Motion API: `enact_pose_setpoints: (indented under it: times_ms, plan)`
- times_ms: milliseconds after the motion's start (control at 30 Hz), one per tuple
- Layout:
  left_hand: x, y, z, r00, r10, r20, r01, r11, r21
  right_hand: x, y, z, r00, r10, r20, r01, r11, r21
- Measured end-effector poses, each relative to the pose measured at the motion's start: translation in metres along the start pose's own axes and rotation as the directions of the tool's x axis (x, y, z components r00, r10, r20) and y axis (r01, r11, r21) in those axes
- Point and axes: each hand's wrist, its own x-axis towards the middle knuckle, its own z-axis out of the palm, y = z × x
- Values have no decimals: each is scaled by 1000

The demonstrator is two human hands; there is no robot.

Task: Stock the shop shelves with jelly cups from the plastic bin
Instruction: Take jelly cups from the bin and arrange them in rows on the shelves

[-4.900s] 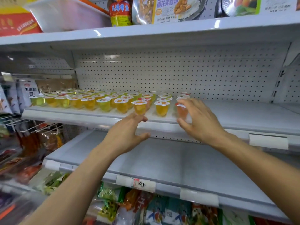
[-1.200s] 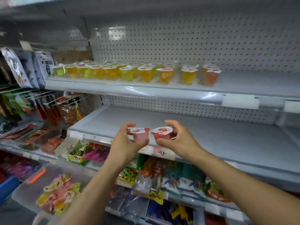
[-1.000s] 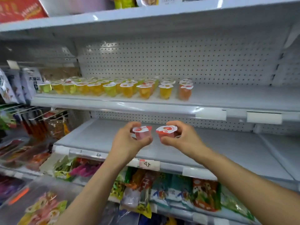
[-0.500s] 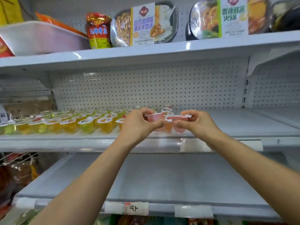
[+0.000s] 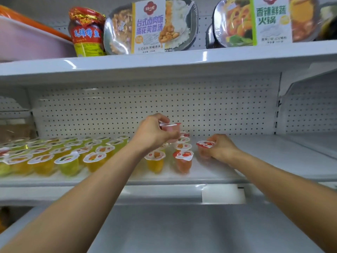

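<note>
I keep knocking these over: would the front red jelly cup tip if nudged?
Probably: the front red jelly cup narrows toward its base, so a nudge could tip it. Its thin clear wall likely flexes. Filled, it probably feels weighty.

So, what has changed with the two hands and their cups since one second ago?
Both hands rose from the lower shelf's front to the jelly shelf and parted. The left hand carried its pink cup back over the rear rows; the right hand lowered its red cup beside the rows. Both cups remain held; the standing rows are unchanged.
</note>
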Motion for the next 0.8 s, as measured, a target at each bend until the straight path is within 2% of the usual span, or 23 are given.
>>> enact_pose_setpoints:
  times_ms: [233, 533, 667, 733, 800]
  plan:
    - [40, -1, 19, 999, -44, -24, 45, 999, 23, 65, 9, 1, 998, -8, 56, 17, 988, -156]
    - [67, -2, 36, 999, -53, -8, 54, 995, 84, 108, 18, 10, 997, -18, 81, 28, 991, -130]
    - [68, 0, 43, 998, -62, 0, 62, 994, 92, 110, 21, 6, 993, -12, 115, 38, 973, -230]
    - [67, 3, 46, 998, -61, 13, 59, 995, 83, 109, 21, 0, 996, -69, 48, 80, 954, -289]
    - [64, 7, 50, 999, -50, 16, 48, 995, 86, 106, 19, -8, 975, -217, -50, 201, 955, -220]
